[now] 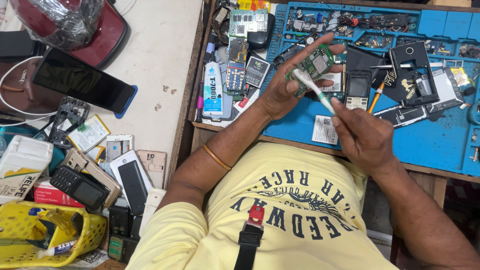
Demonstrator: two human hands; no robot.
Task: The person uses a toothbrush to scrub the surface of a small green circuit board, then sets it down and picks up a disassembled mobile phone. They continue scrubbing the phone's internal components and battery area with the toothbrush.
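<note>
While the left hand (pixel 282 92) pinches a small green circuit board (pixel 316 64) between thumb and fingers above the blue work mat (pixel 425 145), the right hand (pixel 362 135) is closed around a white toothbrush (pixel 314 90), its bristles touching the board. A keypad phone (pixel 358 89) lies just beside the board on the mat, with a white glue tube (pixel 213 87) to the left, and a dark tablet (pixel 82 80) rests well apart on the side table.

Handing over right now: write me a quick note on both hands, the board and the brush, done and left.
Left hand: holds the green circuit board above the blue mat.
Right hand: grips the white toothbrush, bristles on the board.
Done: board is out of its phone and in hand.
Left: brushing appears under way; how clean the board is cannot be told.
</note>
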